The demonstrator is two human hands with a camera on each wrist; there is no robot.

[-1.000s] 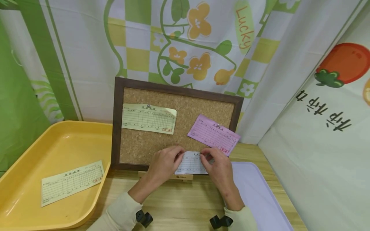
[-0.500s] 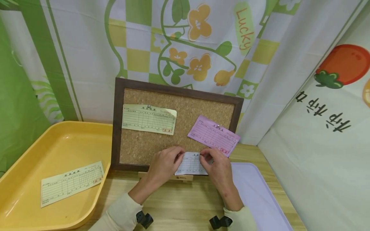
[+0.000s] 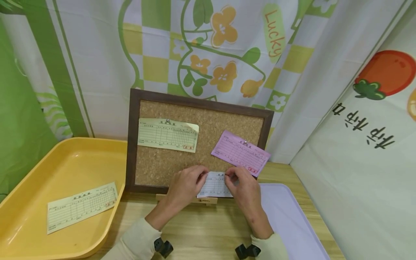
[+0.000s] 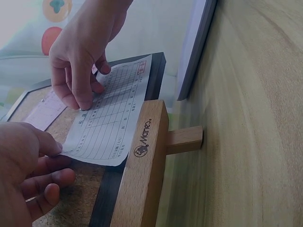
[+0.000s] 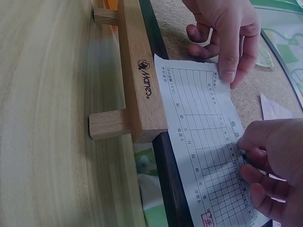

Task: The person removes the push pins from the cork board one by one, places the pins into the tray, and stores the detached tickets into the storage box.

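"How many slips?"
"Four: one yellow slip (image 3: 167, 136) and one purple slip (image 3: 240, 152) on the corkboard (image 3: 208, 122), another yellow slip (image 3: 82, 207) in the yellow tray (image 3: 71, 166), one white slip (image 3: 215, 186) across the corkboard's lower frame."
"Held?"
"Yes, pinched along its top by left hand (image 3: 184, 183) and right hand (image 3: 245, 189)."

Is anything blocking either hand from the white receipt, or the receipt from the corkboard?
Nothing visible does: the left hand and right hand both hold the white receipt at its upper edge, directly in front of the corkboard. Its lower part overlaps the dark frame.
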